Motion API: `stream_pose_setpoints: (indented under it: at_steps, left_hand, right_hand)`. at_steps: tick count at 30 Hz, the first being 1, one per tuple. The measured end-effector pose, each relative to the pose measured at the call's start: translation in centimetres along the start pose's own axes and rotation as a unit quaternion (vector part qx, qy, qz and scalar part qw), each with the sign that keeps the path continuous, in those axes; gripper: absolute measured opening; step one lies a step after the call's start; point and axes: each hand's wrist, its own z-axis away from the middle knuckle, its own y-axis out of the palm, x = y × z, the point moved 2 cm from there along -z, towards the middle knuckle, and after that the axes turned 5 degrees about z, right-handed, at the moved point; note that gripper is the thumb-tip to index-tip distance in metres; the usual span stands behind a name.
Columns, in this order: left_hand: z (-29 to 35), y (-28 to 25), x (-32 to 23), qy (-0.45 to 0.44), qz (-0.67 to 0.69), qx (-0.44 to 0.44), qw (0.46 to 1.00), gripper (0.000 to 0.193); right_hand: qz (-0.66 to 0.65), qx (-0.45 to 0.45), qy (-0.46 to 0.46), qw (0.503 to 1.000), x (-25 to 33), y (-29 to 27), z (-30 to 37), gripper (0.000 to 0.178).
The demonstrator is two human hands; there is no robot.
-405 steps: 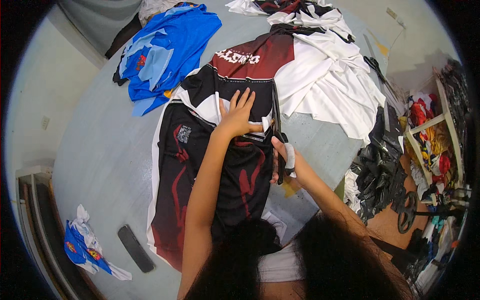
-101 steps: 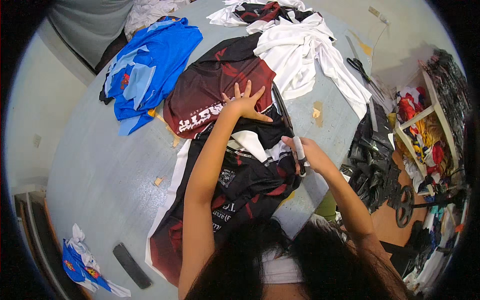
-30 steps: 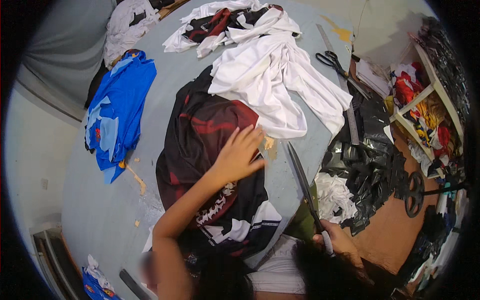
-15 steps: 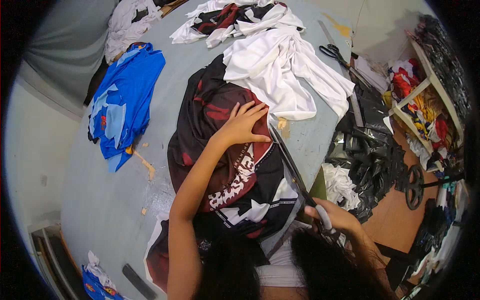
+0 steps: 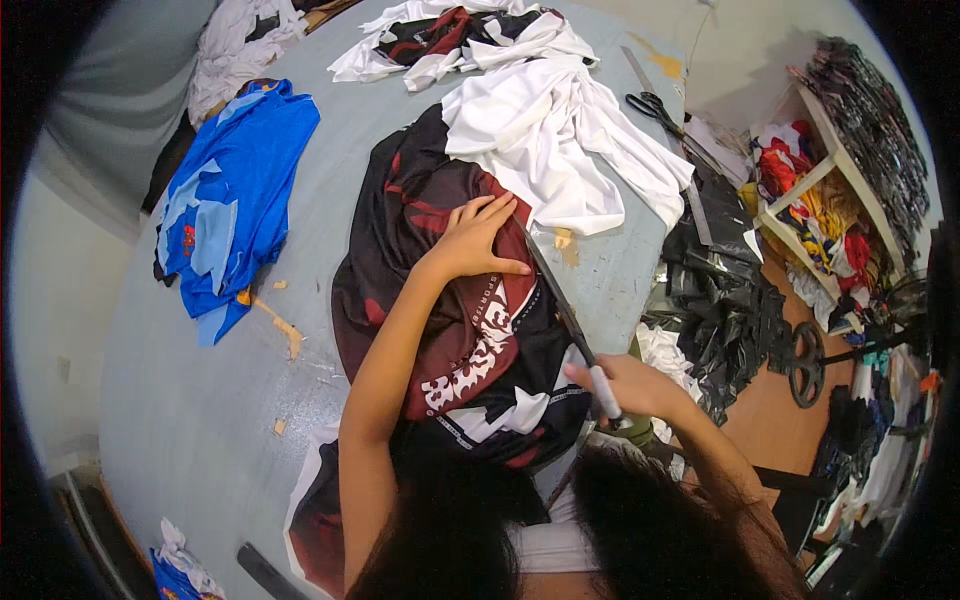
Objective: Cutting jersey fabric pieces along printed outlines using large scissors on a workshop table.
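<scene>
Head view: L hand (image 5: 470, 245) is palm-down w/ fingers spread on the black-and-maroon printed jersey fabric (image 5: 455, 325), pressing rather than gripping. R hand (image 5: 640, 388) has its fingers wrapped round the pale-wrapped handle of my long scissors (image 5: 562, 308); the blades run along the cloth's R edge, pointing away from me. Can't tell if they're parted.

The jersey fabric lies rumpled on the grey-blue surface (image 5: 220, 400), right in front of me, bold white print facing up. Its far end meets the white fabric (image 5: 540, 130); can't tell if they're joined or just overlapping.

Handling, my guess: v. light, soft, thin knit, prob. a bit slippery. No stiffness, so it'd bunch or skid if pushed from one spot. Not fragile, but could snag or stretch if tugged. Best hold = flat, spread hand approx. where mine is, close to the edge, so the cloth stays taut beside the blades; for lifting, pinch a plain margin w/ both hands, else it sags. Scissors: rigid, heavier, handle only. NB my L thumb sits just beside the blades, so keep it well back.
</scene>
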Motion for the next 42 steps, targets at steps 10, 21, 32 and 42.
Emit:
stream_pose_setpoints:
  at_steps: [10, 21, 32, 42]
  left_hand:
    - [0.7, -1.0, 1.1, -0.016, -0.01, -0.018, 1.0, 0.088]
    - [0.8, -0.5, 1.1, -0.043, -0.019, -0.041, 0.998, 0.099]
    - [1.2, 0.3, 1.3, -0.044, -0.047, -0.062, 0.996, 0.106]
    - [1.2, 0.5, 1.4, -0.049, -0.063, -0.059, 0.995, 0.108]
  right_hand:
    - [-0.068, 0.017, 0.035, 0.997, 1.3, 0.4, -0.4, 0.07]
    - [-0.057, -0.053, 0.033, 0.996, 1.5, 0.9, -2.2, 0.07]
    - [-0.116, -0.059, 0.049, 0.99, 1.6, 0.9, -1.7, 0.065]
    - [-0.138, -0.078, 0.05, 0.986, 1.1, 1.3, -1.9, 0.063]
